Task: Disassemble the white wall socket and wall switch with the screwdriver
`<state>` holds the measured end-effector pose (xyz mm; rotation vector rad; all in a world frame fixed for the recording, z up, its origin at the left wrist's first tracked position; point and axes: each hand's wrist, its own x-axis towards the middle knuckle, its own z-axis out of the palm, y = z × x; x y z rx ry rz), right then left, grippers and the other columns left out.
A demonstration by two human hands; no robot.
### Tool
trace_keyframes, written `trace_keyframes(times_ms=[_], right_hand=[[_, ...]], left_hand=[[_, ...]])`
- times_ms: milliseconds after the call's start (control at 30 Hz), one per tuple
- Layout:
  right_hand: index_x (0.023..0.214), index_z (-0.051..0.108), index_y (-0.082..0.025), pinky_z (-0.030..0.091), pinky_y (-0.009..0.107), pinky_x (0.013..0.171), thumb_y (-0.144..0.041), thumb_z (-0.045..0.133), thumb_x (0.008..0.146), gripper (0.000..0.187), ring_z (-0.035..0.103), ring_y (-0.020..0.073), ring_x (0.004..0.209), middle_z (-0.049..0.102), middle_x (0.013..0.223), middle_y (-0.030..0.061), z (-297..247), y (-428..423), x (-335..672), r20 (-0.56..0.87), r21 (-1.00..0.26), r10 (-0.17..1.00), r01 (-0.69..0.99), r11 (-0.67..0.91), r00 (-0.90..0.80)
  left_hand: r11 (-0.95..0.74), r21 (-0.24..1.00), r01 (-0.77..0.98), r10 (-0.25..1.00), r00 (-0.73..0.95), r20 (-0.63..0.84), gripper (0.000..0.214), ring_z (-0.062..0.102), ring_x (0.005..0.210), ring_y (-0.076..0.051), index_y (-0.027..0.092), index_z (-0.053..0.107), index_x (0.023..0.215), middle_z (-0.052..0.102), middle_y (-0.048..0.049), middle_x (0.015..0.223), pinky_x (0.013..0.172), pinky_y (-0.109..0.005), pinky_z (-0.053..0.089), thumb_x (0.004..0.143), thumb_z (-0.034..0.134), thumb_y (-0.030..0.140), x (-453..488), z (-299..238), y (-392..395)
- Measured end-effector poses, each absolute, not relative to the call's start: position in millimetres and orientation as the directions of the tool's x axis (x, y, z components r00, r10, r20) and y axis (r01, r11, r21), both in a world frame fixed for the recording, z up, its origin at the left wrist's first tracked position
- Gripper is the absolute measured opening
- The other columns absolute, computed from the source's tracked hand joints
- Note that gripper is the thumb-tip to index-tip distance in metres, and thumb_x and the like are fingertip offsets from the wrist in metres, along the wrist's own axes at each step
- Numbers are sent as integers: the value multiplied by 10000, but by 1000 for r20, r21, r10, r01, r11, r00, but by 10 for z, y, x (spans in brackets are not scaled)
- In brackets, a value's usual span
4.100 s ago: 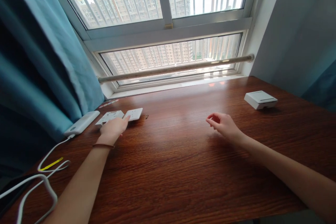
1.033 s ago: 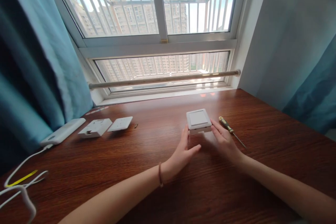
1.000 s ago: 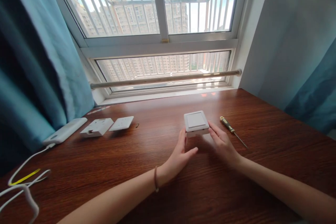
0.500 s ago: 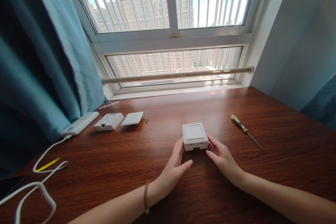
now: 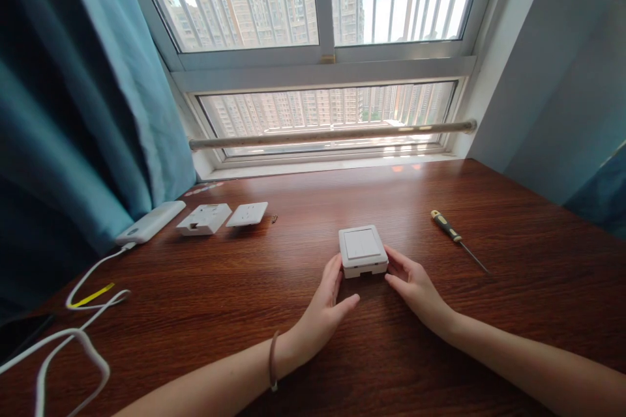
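Observation:
A white wall switch (image 5: 362, 244) on its box lies flat on the brown wooden table, rocker side up, with a notch in its front side. My left hand (image 5: 325, 300) rests at its left side; the fingers are stretched out along that side and the thumb is spread away. At the opposite side, the fingertips of my right hand (image 5: 415, 290) touch the right edge, and the thumb stands apart near the front corner. Neither hand is closed around the switch. To the right lies a screwdriver (image 5: 446, 227) with a yellow and dark handle.
Toward the back left lie a white mounting box (image 5: 204, 219), a white socket plate (image 5: 248, 214) and small screws (image 5: 274, 219). Further left are a white power bank (image 5: 151, 221), its cable (image 5: 92, 332), a yellow strip (image 5: 92, 296) and a dark flat object (image 5: 22, 337). A window is behind.
The view has shifted slightly, so the table things appear a little higher. The hands and the switch keep nearly the same places relative to each other.

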<state>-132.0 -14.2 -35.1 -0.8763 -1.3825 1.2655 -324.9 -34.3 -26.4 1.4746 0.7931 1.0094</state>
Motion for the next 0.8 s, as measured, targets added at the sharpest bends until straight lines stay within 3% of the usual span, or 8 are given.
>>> trace_keyframes(times_ms=[400, 567, 633, 700, 767, 800], right_hand=[[1193, 527, -255, 315, 394, 1060, -64, 516, 673, 555, 456, 214, 1206, 539, 1263, 7, -325, -185, -1337, 179, -976, 964, -156, 150, -194], [1150, 500, -233, 337, 410, 1039, -78, 515, 618, 553, 457, 220, 1202, 549, 1235, 56, -440, -136, -1323, 154, -977, 980, -164, 133, -126], [1157, 482, -223, 345, 429, 1027, -100, 509, 617, 554, 460, 230, 1198, 542, 1232, 71, -404, -31, -1213, 168, -985, 982, -49, 165, -82], [1158, 494, -214, 337, 441, 1023, -140, 511, 658, 506, 471, 239, 1181, 527, 1242, 75, -299, 142, -1003, 287, -937, 957, 198, 287, -28], [1106, 550, -199, 341, 453, 997, -189, 525, 685, 422, 510, 263, 1108, 579, 1160, 90, -174, 360, -709, 430, -719, 900, 576, 388, -69], [1072, 574, -176, 360, 455, 965, -224, 528, 703, 375, 523, 280, 1069, 603, 1101, 111, -125, 471, -545, 460, -583, 884, 724, 368, -79]], left_hand=[[-218, 972, 86, 905, 392, 168, 667, 199, 1344, -257, 255, 260, 1362, 254, -53, 1447, 1123, -434, 191, 776, 578, 237, -3289, -322, -370], [-216, 974, 73, 918, 355, 177, 631, 267, 1318, -243, 234, 285, 1339, 316, -68, 1415, 1117, -410, 213, 777, 568, 187, -3263, -322, -388], [-206, 975, 80, 931, 324, 170, 632, 301, 1301, -243, 222, 279, 1327, 339, -87, 1395, 1111, -407, 221, 773, 583, 206, -3266, -347, -365], [-197, 971, 135, 950, 271, 156, 697, 288, 1304, -261, 206, 240, 1334, 313, -116, 1399, 1108, -424, 207, 752, 620, 260, -3284, -373, -309], [-204, 954, 219, 964, 216, 157, 810, 234, 1323, -289, 189, 180, 1354, 240, -144, 1426, 1108, -450, 170, 715, 661, 317, -3306, -366, -220], [-218, 940, 261, 966, 199, 168, 863, 200, 1333, -300, 183, 153, 1363, 202, -153, 1438, 1109, -461, 145, 696, 678, 338, -3313, -343, -167]])
